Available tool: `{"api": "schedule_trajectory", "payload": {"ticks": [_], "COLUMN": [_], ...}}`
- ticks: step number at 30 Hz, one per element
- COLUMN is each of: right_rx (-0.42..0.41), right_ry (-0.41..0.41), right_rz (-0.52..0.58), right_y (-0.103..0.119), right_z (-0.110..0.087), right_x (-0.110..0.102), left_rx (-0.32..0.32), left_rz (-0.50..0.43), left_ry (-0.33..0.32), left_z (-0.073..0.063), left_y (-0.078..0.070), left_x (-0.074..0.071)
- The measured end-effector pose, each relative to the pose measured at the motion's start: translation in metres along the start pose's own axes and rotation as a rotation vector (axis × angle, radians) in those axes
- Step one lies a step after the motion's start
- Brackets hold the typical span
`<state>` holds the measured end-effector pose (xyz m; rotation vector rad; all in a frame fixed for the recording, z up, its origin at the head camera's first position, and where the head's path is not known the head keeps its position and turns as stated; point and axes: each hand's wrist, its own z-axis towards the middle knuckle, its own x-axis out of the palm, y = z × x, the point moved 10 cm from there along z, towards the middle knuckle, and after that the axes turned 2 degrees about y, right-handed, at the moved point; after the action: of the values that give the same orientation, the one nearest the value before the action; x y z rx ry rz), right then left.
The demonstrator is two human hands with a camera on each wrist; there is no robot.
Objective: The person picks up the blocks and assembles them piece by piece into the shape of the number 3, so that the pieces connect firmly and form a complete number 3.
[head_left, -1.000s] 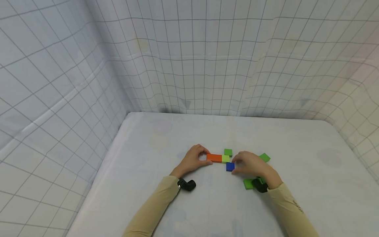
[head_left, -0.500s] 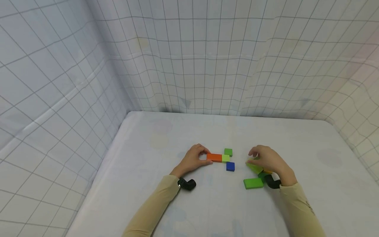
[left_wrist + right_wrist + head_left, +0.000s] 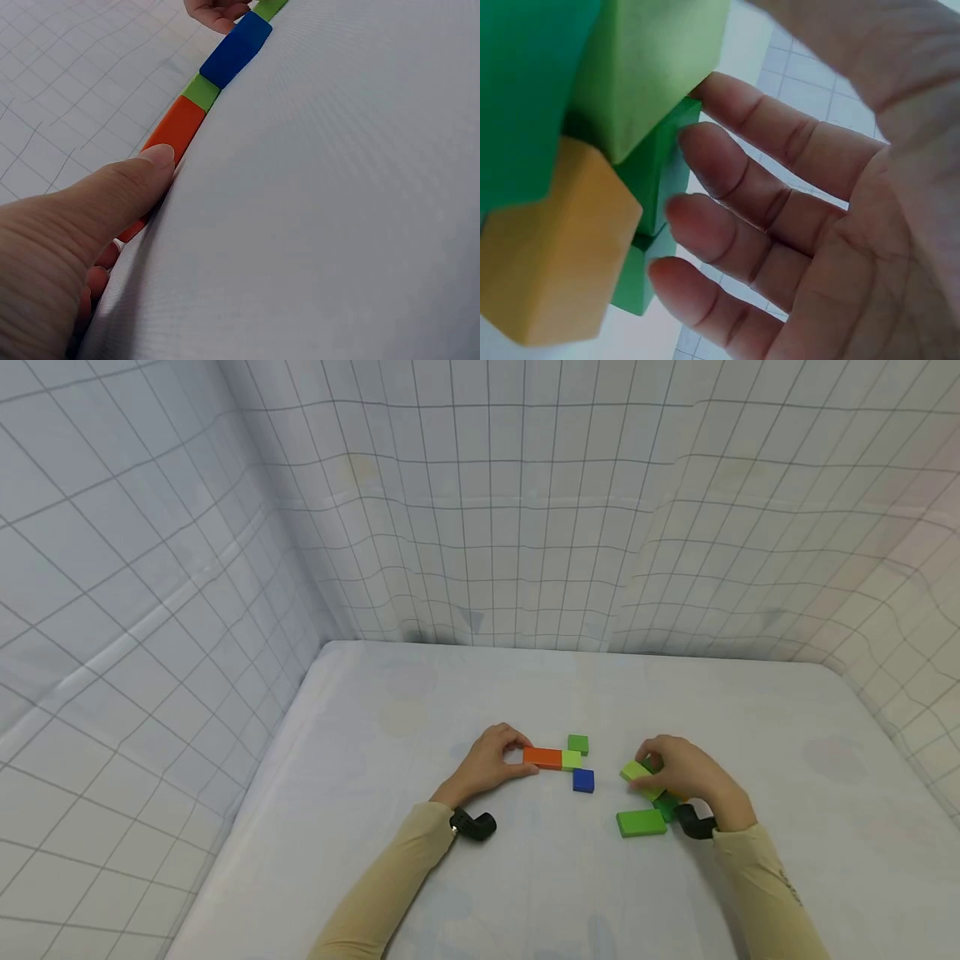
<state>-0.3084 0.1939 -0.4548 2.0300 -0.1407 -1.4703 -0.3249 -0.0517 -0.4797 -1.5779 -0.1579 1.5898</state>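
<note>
My left hand [image 3: 486, 766] pinches an orange-red block [image 3: 542, 758] between thumb and fingers, flat on the table. A small light-green block [image 3: 572, 761] sits against its right end. A blue block [image 3: 583, 781] and a small green block [image 3: 578, 744] lie near that end. Farther right, my right hand [image 3: 688, 770] holds a longer light-green block [image 3: 633, 773], thumb on the near side and index finger on the far side. In the right wrist view this light-green block [image 3: 656, 67] leans over a green block [image 3: 656, 172], and a yellow-orange block [image 3: 562, 247] stands close by.
A teal-green block [image 3: 525, 105] fills the left of the right wrist view. A long green block [image 3: 641, 823] lies in front of the right-hand pile. White cloth covers the table [image 3: 450, 693], and a gridded white curtain [image 3: 525, 527] hangs behind and at the sides.
My right hand has left the blue block and moved right to the pile, where it now grips the longer light-green block, which has shifted slightly. The left hand stays on the orange-red block.
</note>
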Motion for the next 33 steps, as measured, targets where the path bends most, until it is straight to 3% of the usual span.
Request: {"api": "schedule_trajectory", "payload": {"ticks": [10,14,20,23,33], "right_rx": [-0.077,-0.064,0.034,0.062,0.009], "right_ry": [0.040,-0.027,-0.143,-0.126,-0.062], "right_rz": [0.035,0.037,-0.033,-0.040,0.048], "right_y": [0.003,-0.005,-0.025,-0.032,-0.028], "right_z": [-0.008,-0.012,-0.020,-0.021,-0.010], "right_x": [0.003,-0.010,-0.030,-0.029,-0.018], "left_rx": [-0.002,-0.002,0.000,-0.005,-0.010], "left_rz": [0.002,-0.002,0.001,0.004,0.000], "left_ry": [0.001,0.001,0.002,0.003,0.001], "left_z": [0.001,0.001,0.001,0.001,0.000], "left_y": [0.000,0.000,0.000,0.001,0.004], "left_x": [0.000,0.000,0.001,0.002,0.003]}}
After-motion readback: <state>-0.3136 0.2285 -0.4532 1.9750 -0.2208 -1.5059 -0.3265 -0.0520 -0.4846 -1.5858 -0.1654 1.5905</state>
